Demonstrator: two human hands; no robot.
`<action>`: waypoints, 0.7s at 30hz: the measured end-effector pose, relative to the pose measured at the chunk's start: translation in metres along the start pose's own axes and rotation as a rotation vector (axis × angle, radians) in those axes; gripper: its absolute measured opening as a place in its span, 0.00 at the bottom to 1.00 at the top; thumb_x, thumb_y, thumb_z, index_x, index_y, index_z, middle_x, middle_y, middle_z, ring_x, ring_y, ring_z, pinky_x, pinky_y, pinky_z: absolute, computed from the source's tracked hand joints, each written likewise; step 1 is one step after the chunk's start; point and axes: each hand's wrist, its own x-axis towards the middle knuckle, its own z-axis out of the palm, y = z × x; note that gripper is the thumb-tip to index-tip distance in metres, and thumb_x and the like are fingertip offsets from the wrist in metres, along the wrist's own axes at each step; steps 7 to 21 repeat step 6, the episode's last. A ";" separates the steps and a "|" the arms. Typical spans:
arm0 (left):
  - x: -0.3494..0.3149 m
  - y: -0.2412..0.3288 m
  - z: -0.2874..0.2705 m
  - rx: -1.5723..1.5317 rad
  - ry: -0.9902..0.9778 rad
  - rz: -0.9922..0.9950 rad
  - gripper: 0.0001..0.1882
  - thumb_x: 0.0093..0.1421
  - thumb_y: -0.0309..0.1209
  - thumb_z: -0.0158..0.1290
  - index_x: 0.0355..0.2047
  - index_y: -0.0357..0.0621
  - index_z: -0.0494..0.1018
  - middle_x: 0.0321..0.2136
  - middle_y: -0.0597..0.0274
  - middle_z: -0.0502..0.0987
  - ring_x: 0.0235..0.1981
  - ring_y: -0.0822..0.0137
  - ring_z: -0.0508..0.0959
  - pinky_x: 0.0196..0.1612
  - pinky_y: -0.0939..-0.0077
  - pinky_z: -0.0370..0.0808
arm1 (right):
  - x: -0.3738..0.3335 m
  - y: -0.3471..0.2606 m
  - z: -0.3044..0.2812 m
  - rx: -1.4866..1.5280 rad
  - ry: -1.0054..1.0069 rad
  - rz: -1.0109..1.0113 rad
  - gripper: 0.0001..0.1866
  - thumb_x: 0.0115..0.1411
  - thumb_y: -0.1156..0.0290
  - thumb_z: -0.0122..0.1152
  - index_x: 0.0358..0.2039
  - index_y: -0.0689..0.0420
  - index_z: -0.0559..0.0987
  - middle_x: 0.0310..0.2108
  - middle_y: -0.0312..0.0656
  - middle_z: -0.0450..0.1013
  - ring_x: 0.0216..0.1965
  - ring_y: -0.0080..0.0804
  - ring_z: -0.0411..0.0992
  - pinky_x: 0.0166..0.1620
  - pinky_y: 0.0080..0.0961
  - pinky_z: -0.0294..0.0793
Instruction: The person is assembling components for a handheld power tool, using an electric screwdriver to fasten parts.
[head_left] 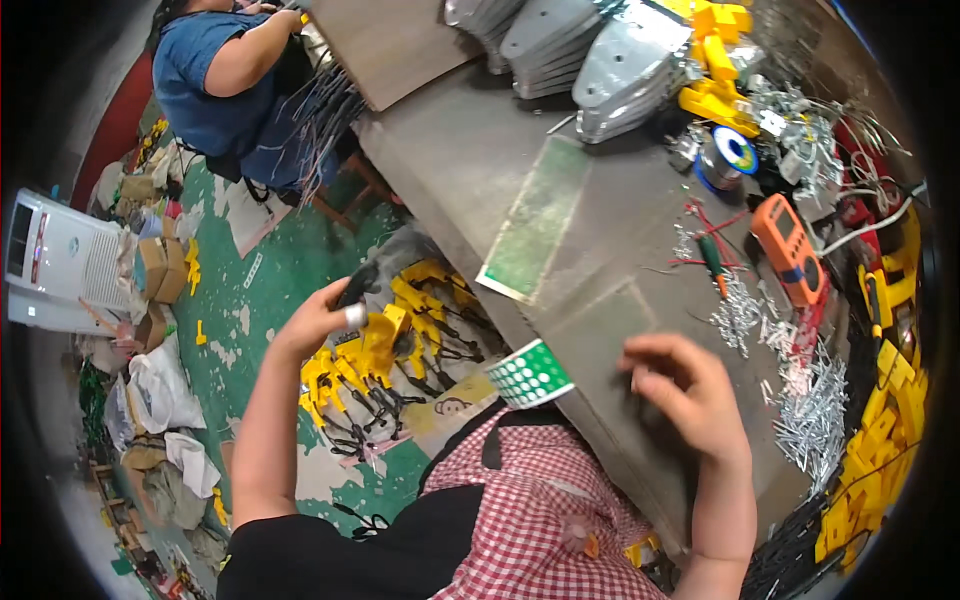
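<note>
While the left hand (318, 318) is reaching over the box of yellow parts (385, 365), fingers pinching a small white piece (355, 315), the right hand (690, 395) is hovering loosely open over the surface (470, 150); the piece could probably slip into the box.

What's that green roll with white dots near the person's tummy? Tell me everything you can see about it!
The green roll looks like a wound strip of green backing covered in rows of small white round dots, perhaps stickers. It lies tilted at the near edge of the grey worktable, just above the red-checked apron. Neither hand holds it: the left hand is over the yellow parts beside the table, and the right hand hovers over the tabletop nearby.
</note>
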 end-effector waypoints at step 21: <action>0.054 -0.141 -0.075 0.387 0.617 -0.189 0.16 0.51 0.45 0.55 0.25 0.43 0.72 0.16 0.67 0.69 0.19 0.70 0.67 0.25 0.75 0.64 | -0.005 0.027 0.015 -0.025 -0.108 0.146 0.15 0.52 0.77 0.55 0.42 0.57 0.75 0.33 0.39 0.74 0.34 0.24 0.70 0.39 0.19 0.69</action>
